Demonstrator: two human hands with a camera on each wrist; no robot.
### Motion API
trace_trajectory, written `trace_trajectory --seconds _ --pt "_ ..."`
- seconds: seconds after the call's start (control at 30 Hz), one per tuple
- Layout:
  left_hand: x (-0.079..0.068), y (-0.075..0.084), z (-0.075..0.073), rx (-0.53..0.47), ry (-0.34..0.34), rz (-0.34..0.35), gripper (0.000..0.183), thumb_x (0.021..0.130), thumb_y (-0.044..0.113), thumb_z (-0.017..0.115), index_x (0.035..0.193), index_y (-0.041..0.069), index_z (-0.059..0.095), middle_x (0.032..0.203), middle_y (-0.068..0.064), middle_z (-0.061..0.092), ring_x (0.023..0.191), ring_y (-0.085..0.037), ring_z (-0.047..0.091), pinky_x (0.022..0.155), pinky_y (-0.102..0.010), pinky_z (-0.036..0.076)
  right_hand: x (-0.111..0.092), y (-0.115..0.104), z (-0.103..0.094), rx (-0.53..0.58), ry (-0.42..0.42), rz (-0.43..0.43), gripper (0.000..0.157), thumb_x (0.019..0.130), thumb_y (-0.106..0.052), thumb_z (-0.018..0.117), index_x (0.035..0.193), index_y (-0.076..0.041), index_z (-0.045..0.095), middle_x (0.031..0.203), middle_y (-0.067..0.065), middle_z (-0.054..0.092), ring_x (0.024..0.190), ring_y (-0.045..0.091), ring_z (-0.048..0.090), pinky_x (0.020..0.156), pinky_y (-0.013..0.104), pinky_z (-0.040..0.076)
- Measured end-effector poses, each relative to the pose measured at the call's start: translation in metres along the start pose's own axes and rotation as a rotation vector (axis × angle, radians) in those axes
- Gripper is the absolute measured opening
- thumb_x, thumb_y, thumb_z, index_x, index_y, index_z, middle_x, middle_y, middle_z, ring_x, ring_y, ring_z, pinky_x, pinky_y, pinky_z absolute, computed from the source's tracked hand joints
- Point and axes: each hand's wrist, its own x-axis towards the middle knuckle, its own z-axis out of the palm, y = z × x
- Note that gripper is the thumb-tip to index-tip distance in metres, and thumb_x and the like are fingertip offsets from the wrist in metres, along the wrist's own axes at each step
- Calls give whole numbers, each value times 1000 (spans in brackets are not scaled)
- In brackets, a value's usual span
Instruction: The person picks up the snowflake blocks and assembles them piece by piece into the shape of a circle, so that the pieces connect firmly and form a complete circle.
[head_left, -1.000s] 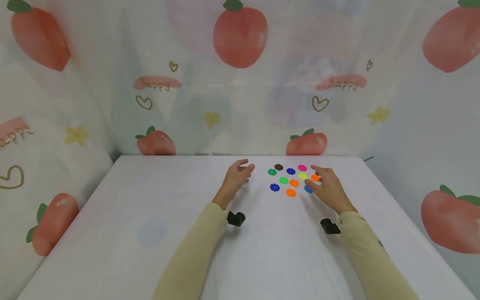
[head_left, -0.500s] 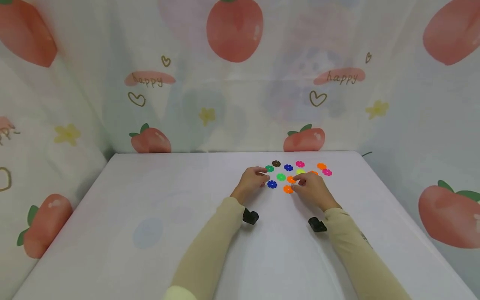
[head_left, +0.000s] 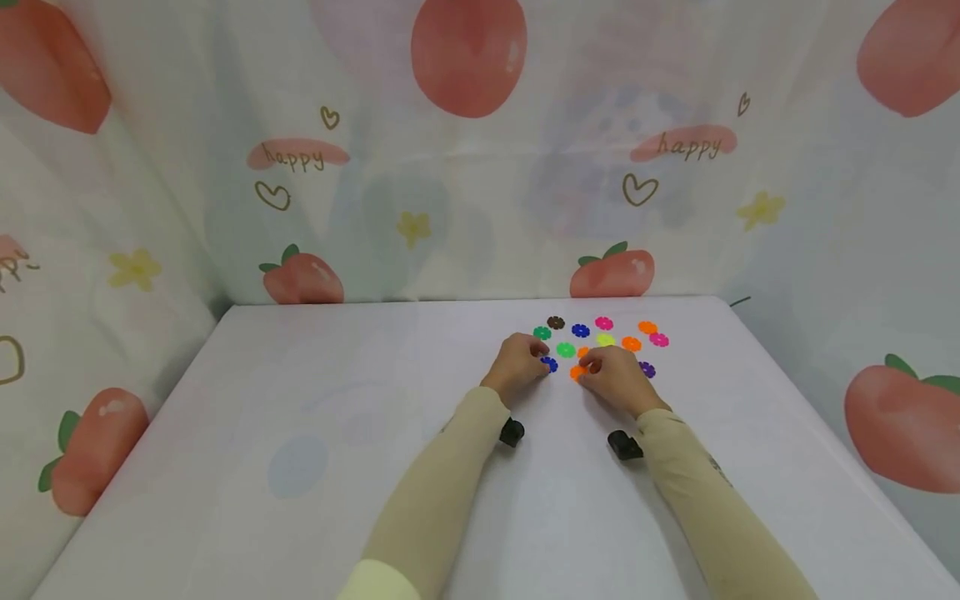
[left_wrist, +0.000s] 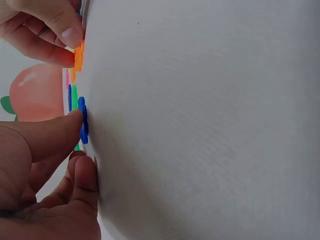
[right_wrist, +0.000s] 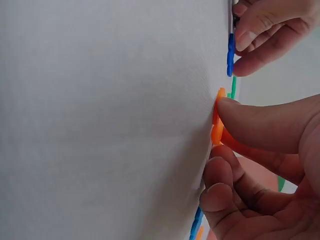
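Clock: 12 o'clock is the far edge of the table (head_left: 570, 533), 6 o'clock the person's side.
Step in hand: I judge it is the taking up of two flat discs, one for each hand.
Left hand: the left hand (head_left: 517, 367) has its thumb against the blue disc (left_wrist: 84, 127); from my place I cannot tell whether the fingers have closed on it.
Right hand: the right hand (head_left: 618, 377) seems to pinch the orange disc (head_left: 576, 372) by its edge, between thumb and finger.
Disc places: the blue disc is at 3 o'clock of the left hand, the orange disc at 9 o'clock of the right hand; the two hands stand near, but apart.
Next move: in my judgement it calls for a sure pinch on the blue disc, then a straight lift with both hands.
Neighbours: the green disc (head_left: 566, 350) lies at 1 o'clock from the blue disc, so I would not slide that way. The purple disc (head_left: 647, 369) is just beside the right hand at 3 o'clock. The other discs (head_left: 632, 343) spread from 11 to 2 o'clock.
Edges: beyond the brown disc (head_left: 556, 322) the far edge is near, and the cloth wall (head_left: 465, 208) rises behind it.
Open room: the table runs wide at 9 o'clock and at 6 o'clock; I would bring the hands there.
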Motion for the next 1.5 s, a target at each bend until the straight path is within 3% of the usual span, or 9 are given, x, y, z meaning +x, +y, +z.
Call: trace_trajectory --seconds 0.23,0.37,0.5,0.7,0.87,1.03,1.23,1.5 --pt "5 1 1 48 10 -3 20 97 4 78 116 7 74 108 -4 57 104 -21 53 96 -35 51 3 3 0 40 20 24 22 96 1 74 116 8 68 110 23 70 104 40 64 96 53 55" --pt "4 0 1 -2 27 -23 20 96 3 80 111 10 69 103 -3 58 99 -20 54 91 -33 52 3 7 -1 80 57 44 17 96 4 71 113 7 68 108 22 69 102 38 63 95 52 55" --pt "0 -3 -2 -75 39 -16 19 95 1 80 105 10 67 96 -3 61 92 -19 56 85 -30 51 1 12 -3 129 71 78 16 97 3 69 113 6 71 104 19 70 95 34 64 86 41 58" --pt "-10 -11 -22 -228 19 -28 11 97 0 78 103 7 71 89 -4 67 81 -16 62 76 -26 52 0 9 -4 292 35 145 23 101 1 68 122 7 71 108 21 69 80 23 69 74 26 58" --pt "-18 -18 -41 -362 0 -28 11 97 -2 77 106 3 71 90 -7 73 83 -20 71 80 -29 59 -1 2 -4 430 16 197 30 105 -6 66 133 5 69 115 21 71 83 22 72 78 23 58" --pt "-26 -26 -59 -466 16 -10 14 97 -6 76 110 -1 71 95 -11 75 87 -24 76 83 -32 62 -2 -6 -3 528 24 173 34 105 -8 65 136 7 67 116 21 71 89 23 74 82 23 58" --pt "-41 -35 -85 -527 36 13 20 98 -6 74 118 -4 75 106 -15 76 94 -24 77 86 -32 61 0 -13 5 612 26 153 36 106 -9 67 137 9 65 118 21 70 94 25 76 84 26 60" --pt "-59 -46 -113 -518 85 59 18 100 -2 73 118 -4 74 111 -15 77 97 -25 77 89 -33 60 5 -31 13 694 22 132 37 106 -13 68 135 10 64 118 21 69 93 20 74 86 26 60"
